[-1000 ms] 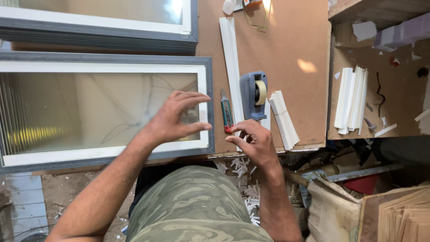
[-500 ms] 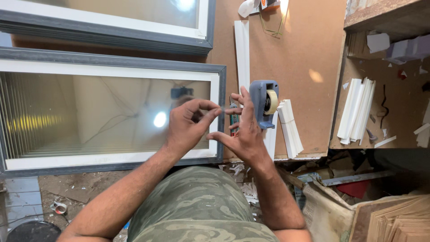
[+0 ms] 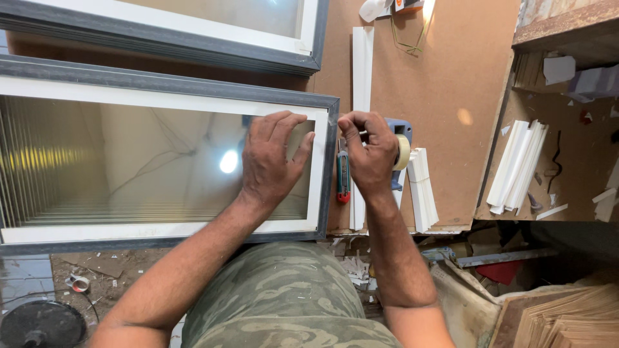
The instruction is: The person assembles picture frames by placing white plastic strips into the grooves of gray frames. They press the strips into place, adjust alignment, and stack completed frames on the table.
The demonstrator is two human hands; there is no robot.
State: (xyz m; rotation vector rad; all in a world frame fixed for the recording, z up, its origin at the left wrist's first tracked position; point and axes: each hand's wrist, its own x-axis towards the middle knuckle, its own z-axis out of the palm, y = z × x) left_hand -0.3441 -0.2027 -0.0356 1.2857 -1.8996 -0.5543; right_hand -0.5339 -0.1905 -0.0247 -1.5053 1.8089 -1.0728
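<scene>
My left hand (image 3: 274,161) lies flat on the glass near the right end of a grey and white framed window pane (image 3: 325,193) that rests on the bench. Its fingers are spread a little and hold nothing. Just right of the frame's edge, my right hand (image 3: 369,151) is closed on a blue tape dispenser (image 3: 401,129) with a roll of pale tape (image 3: 403,152). A red and green utility knife (image 3: 343,177) lies on the board between the frame and my right hand.
A second framed pane (image 3: 193,32) lies behind the first. White strips lie on the brown board (image 3: 445,84): a long one (image 3: 362,64), a short bundle (image 3: 423,190) and more at the right (image 3: 516,167). Stacked wood sheets (image 3: 567,322) sit bottom right.
My right hand left the knife, took up the tape dispenser and now holds it by the frame's right edge. My left hand has settled flat on the glass.
</scene>
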